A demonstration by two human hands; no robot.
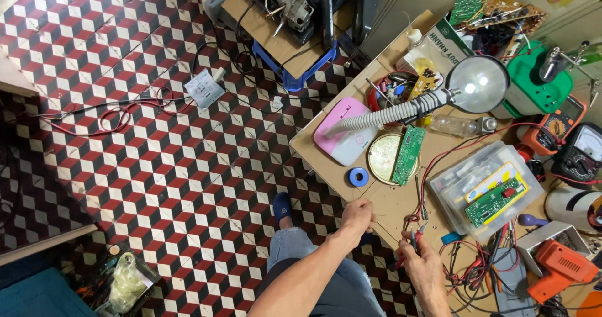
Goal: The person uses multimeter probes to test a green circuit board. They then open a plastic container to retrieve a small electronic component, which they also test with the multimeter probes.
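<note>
Low in the frame, right of centre, the right hand [424,264] closes its fingers around a red-handled tool [411,240] at the tabletop [389,201] edge, its long axis running upward toward the red wires [433,166]. The left hand [357,216], fingers curled, whether on anything I cannot tell, rests just left. Upper right, a clear plastic box [458,191] holds a green circuit board [495,202]; a round tin lid [382,157] carries another board [408,155].
</note>
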